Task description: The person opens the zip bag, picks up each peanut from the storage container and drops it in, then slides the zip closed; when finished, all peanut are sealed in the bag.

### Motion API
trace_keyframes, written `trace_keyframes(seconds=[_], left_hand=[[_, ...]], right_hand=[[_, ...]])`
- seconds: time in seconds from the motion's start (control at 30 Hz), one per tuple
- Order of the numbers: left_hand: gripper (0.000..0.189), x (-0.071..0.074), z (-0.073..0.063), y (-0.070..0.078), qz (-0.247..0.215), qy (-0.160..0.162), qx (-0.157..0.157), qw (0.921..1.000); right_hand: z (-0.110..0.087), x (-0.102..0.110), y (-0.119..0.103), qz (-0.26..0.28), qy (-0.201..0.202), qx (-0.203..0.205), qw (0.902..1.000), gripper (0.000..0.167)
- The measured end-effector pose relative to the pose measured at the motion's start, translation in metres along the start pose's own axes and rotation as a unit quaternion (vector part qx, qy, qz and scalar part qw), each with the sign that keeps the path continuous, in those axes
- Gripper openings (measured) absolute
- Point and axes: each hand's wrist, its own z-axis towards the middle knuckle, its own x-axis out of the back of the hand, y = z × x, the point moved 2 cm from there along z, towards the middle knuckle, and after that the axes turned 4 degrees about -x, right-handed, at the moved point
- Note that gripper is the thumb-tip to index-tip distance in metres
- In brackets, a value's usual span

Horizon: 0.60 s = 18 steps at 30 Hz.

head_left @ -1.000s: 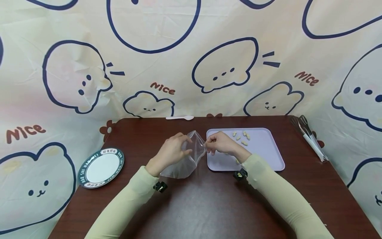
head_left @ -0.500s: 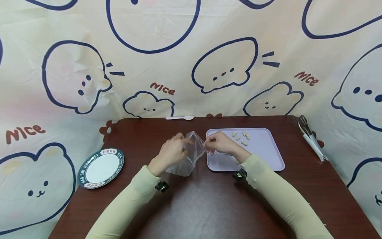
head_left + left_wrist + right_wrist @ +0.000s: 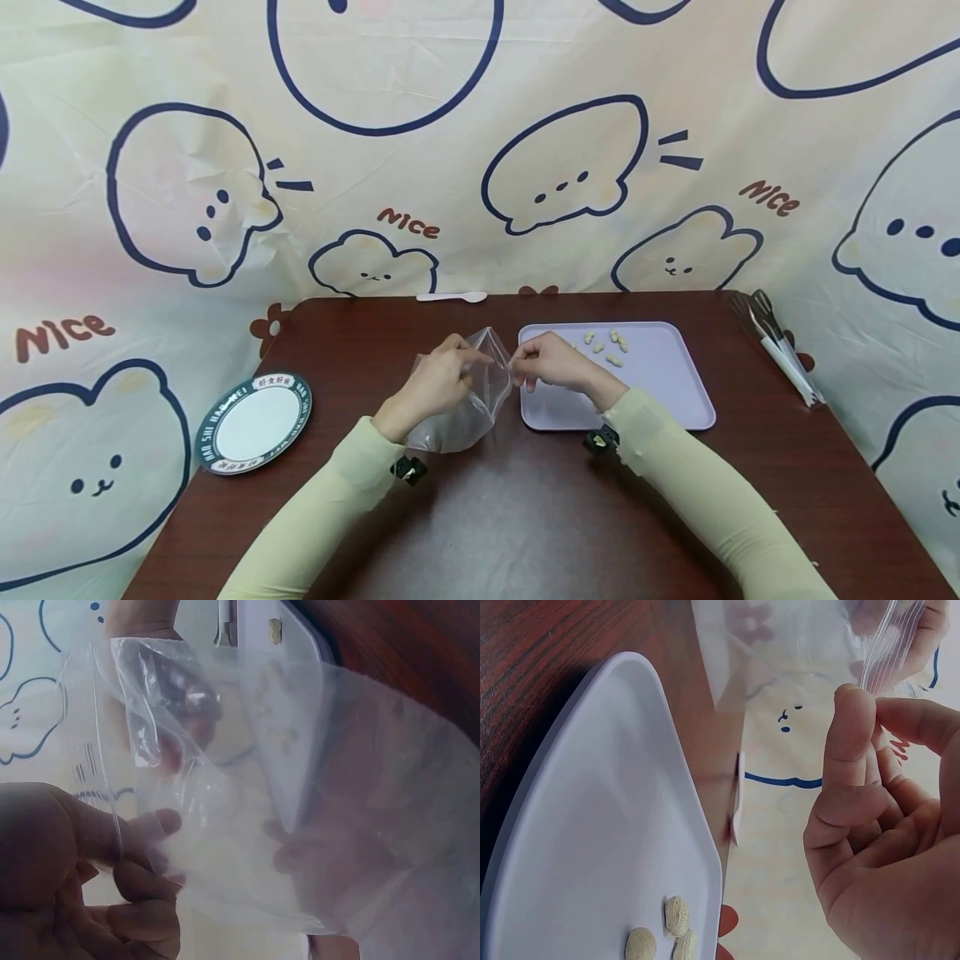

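Note:
A clear zip bag hangs between my two hands above the table. My right hand pinches the zip edge at its upper right corner between thumb and index finger, plain in the right wrist view. My left hand is at the other side of the mouth; in the left wrist view its thumb and curled fingers grip the bag's edge. Nothing shows inside the bag. Behind my right hand lies a pale lilac tray with several peanuts on it; the hand and wrist cover part of it.
On the left edge of the dark wooden table sits a plate with a green patterned rim. A white spoon lies along the back edge. Whisks with pale handles lie at the right edge. A patterned cloth hangs behind.
My left hand's spread fingers have drawn in against the bag, its index finger now reaching over it. The bag's lower part has shifted slightly. My right hand keeps its pinch almost in place.

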Motion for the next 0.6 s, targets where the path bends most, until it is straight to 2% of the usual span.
trace_keyframes(seconds=[0.2,0.37,0.43,0.6], left_hand=[[0.043,-0.0028,0.0002,-0.0011,0.022,-0.006,0.02,0.9995],[0.028,-0.0047,0.0027,0.0002,0.03,0.023,0.012,0.9992],[0.032,-0.0055,0.0038,0.001,0.022,0.028,0.01,0.9993],[0.04,-0.0077,0.0047,0.0021,-0.023,0.014,0.031,0.9991]], right_hand=[[0.0008,-0.0011,0.0009,-0.001,-0.003,-0.003,1.0,0.018],[0.0014,-0.0024,0.0006,0.004,-0.004,-0.002,1.0,0.018],[0.0012,-0.0029,-0.0001,0.008,-0.006,0.0,0.9999,0.018],[-0.0005,-0.0025,-0.0015,0.008,-0.007,0.007,0.9999,0.02]])
